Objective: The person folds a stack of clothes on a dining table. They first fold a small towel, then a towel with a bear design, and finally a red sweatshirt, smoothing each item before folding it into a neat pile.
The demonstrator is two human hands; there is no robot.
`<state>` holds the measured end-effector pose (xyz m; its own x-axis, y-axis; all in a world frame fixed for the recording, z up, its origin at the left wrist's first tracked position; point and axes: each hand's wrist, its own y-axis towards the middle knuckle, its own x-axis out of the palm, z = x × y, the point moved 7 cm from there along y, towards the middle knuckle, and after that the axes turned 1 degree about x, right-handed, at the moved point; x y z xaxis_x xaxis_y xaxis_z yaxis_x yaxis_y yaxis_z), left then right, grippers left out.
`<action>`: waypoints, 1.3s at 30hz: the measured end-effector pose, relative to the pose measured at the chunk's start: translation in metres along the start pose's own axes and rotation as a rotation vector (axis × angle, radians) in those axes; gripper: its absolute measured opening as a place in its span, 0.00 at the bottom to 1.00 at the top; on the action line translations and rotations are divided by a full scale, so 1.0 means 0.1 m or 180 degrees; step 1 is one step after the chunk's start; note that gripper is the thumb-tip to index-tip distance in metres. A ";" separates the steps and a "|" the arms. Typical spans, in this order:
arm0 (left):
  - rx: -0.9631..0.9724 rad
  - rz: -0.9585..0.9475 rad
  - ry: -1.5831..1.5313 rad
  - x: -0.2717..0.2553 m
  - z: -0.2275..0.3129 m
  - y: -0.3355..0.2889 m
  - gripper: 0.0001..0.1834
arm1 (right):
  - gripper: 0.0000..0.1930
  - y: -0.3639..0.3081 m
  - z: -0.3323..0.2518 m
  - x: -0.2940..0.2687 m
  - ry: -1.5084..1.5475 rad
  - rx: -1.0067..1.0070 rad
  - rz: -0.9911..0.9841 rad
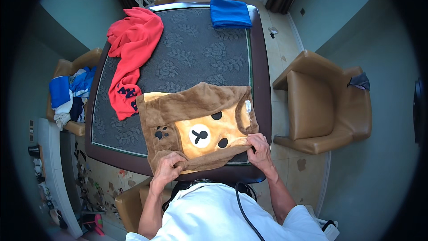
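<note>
A brown plush pullover (178,106) with a yellow bear face lies sideways on the near part of the table, its neck opening and white label to the right. Its far side is folded inward over the front, and a paw print shows near the left end. My left hand (170,167) is closed on the near edge of the cloth, towards the hem. At the near right corner, below the neckline, my right hand (258,148) pinches the fabric. The near edge between both hands is rolled up a little.
A rumpled red garment (140,35) lies along the table's left side. A folded blue cloth (230,14) rests at the far right corner of the dark patterned table (187,58). Tan armchairs (312,102) stand around it; the left one holds heaped clothes (73,91).
</note>
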<state>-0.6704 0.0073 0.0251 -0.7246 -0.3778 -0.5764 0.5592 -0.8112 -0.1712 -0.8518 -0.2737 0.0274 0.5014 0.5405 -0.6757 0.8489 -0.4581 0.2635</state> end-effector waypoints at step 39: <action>-0.0301 0.1980 0.1818 -0.47 -0.25 -0.08 0.26 | 0.18 0.56 -0.43 0.20 -0.0098 -0.0155 0.0253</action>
<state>-0.6307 0.0432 0.0336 0.0263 -0.4386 -0.8983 0.8381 -0.4801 0.2590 -0.7875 -0.2583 0.0580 0.5628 0.4816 -0.6718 0.8141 -0.4636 0.3497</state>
